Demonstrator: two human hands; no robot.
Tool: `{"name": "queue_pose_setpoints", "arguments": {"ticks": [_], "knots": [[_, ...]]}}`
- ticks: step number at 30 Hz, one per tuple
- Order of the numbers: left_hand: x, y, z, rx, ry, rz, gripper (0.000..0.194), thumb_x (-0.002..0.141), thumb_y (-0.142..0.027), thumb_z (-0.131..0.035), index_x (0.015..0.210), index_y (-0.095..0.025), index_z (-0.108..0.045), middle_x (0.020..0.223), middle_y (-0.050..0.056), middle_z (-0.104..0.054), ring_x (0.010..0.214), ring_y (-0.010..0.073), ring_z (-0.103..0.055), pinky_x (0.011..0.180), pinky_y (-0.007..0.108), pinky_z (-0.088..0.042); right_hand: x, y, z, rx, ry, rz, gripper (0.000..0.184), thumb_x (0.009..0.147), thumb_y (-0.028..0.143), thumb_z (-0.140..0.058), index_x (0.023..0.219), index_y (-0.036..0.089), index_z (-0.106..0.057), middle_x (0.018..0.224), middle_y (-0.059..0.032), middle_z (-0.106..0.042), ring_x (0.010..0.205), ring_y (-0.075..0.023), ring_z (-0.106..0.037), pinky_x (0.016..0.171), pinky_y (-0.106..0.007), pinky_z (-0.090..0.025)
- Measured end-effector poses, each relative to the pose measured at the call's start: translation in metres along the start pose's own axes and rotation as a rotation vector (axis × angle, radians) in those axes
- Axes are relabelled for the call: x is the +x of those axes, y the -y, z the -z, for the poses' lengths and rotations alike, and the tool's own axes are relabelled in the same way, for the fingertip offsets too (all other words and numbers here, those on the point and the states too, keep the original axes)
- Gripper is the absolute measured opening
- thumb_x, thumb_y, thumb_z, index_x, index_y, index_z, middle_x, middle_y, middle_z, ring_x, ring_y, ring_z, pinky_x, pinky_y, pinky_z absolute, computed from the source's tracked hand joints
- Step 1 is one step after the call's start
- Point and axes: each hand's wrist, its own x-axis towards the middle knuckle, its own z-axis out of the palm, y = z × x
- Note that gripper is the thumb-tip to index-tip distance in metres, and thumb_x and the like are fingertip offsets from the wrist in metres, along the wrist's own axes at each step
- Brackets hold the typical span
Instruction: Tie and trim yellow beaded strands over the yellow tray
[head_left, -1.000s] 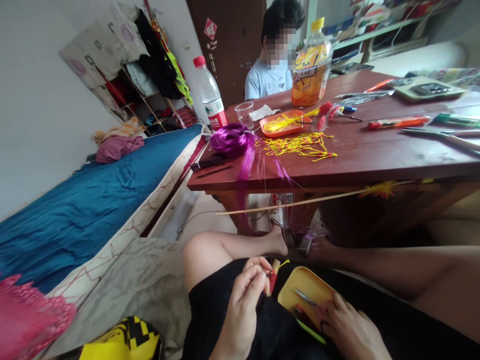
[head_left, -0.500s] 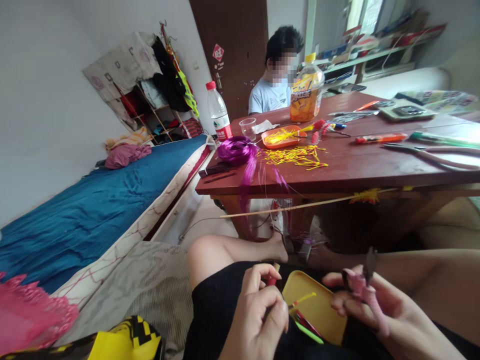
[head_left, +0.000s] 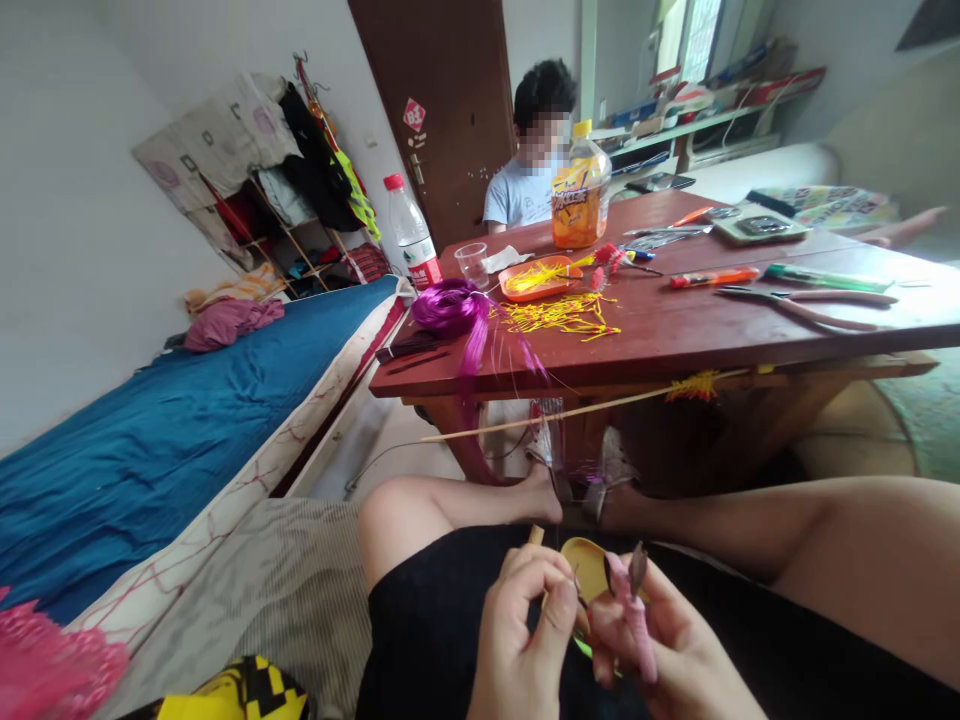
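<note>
My left hand is closed over my lap, and the tip of a light wooden stick pokes out above its fingers. A thin dark strand shows by its fingertips; its other end is hidden. In my right hand is a pair of pink-handled scissors, dark blades pointing up. The right fingertips are close to the left ones; whether they pinch the strand too I cannot tell. Behind both hands lies a small yellow tray, mostly covered, with a bright green piece partly showing.
On the red-brown table lie purple fibre, yellow strands, an orange tray, pliers and bottles. A thin stick sticks out below the table edge. Across sits a person. A bed is at left.
My right hand has moved left with the scissors, up to my left hand. Together they now cover most of the yellow tray. The view has shifted slightly right.
</note>
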Motion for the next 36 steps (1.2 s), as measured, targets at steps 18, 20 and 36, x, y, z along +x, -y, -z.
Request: {"name": "queue_pose_setpoints", "arguments": {"ticks": [18,20,36], "knots": [[0.01,0.026,-0.011,-0.474,0.294,0.188,0.042,0.078,-0.051,-0.056,0.056,-0.016,-0.048,0.054,0.0,-0.05,0.056,0.0116,-0.046,0.059,0.024,-0.035,0.005,0.025,0.001,-0.048,-0.013,0.08,0.036,0.059,0.03,-0.081,0.068,0.02,-0.047,0.059,0.0055,-0.056,0.05,-0.007,-0.05,0.05,-0.018,-0.04],[0.01,0.028,-0.011,-0.458,0.325,0.198,0.043,0.079,-0.052,-0.055,0.056,-0.015,-0.05,0.054,0.0,-0.051,0.056,0.0118,-0.046,0.059,0.024,-0.035,0.006,0.025,0.001,-0.063,-0.012,0.077,0.037,0.06,0.031,-0.081,0.068,0.02,-0.046,0.061,0.0059,-0.055,0.05,-0.0069,-0.049,0.049,-0.018,-0.039],[0.004,0.007,-0.003,0.159,-0.113,-0.074,0.029,0.085,-0.045,-0.047,0.08,-0.019,-0.059,0.104,0.01,-0.057,0.098,0.0246,-0.052,0.086,0.037,-0.037,-0.002,0.032,-0.002,-0.044,-0.075,0.103,0.038,0.057,0.029,-0.082,0.067,0.019,-0.048,0.061,0.0043,-0.056,0.051,-0.0059,-0.047,0.05,-0.015,-0.038]]}}
